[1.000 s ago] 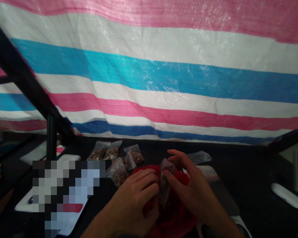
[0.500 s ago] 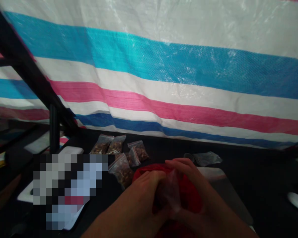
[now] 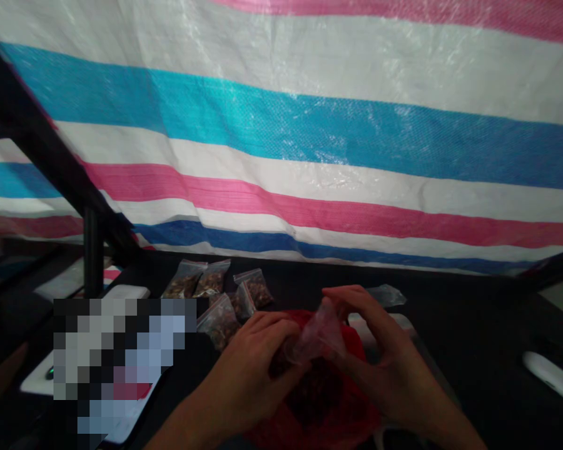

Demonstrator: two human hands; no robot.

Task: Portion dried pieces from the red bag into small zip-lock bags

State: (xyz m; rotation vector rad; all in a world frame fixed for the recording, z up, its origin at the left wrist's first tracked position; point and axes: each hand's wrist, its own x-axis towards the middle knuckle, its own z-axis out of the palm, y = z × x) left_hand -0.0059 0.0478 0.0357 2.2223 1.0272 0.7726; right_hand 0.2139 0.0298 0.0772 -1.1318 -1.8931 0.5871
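Observation:
My left hand point(image 3: 263, 356) is closed on the lower left part of a small clear plastic bag point(image 3: 316, 334). The fingers of my right hand point(image 3: 380, 344) curl around the bag's other side, gripping its edge. Below both hands a red plastic bag point(image 3: 356, 406) stands open, with dark brown pieces point(image 3: 314, 390) inside that are too dim to name. Whether the clear bag holds anything is hard to make out behind my left fingers.
Several small zip bags of brown pieces point(image 3: 223, 325) lie at the back left. Behind my right hand are a clear bag point(image 3: 389, 295) and a flat translucent sheet point(image 3: 410, 328). A white rounded object point(image 3: 551, 377) sits at far right; a striped tarp point(image 3: 309, 206) hangs behind.
Both hands have lifted the clear bag out from low inside the red bag, up over its opening. The view has tilted up a little, and the red bag's dark contents now show.

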